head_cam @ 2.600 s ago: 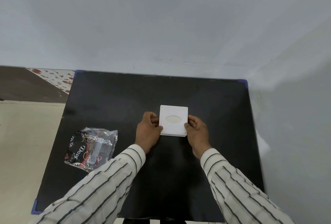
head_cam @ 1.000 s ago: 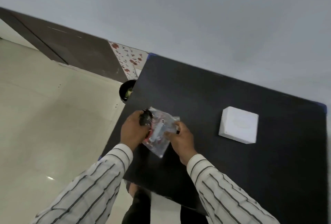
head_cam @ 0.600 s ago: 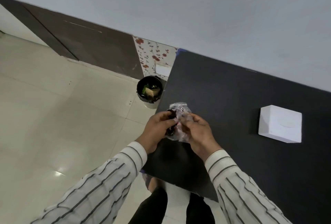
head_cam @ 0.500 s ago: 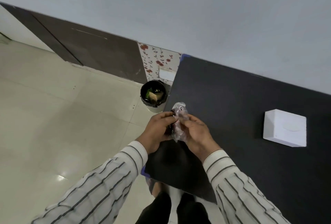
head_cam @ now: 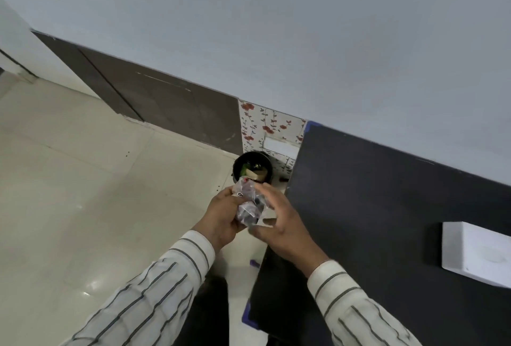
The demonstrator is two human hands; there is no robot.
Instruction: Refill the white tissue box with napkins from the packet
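Note:
The crumpled clear plastic packet (head_cam: pixel 249 206) with black and red print is held in the air off the table's left edge, just in front of the bin. My left hand (head_cam: pixel 222 217) grips it from the left. My right hand (head_cam: pixel 279 224) is at its right side with the fingers spread and loosening; whether they still touch the packet is unclear. The white tissue box (head_cam: pixel 478 254) stands closed on the black table (head_cam: pixel 387 207) at the far right, cut off by the frame edge.
A small black waste bin (head_cam: pixel 252 170) with scraps in it stands on the tiled floor (head_cam: pixel 83 193) by the table's far left corner. A flowered panel (head_cam: pixel 269 127) and a dark skirting board (head_cam: pixel 166 107) run along the grey wall.
I let go of the tissue box, picked the packet off the table and crumpled it with both hands. It has moved left past the table edge toward the bin; my right fingers have spread.

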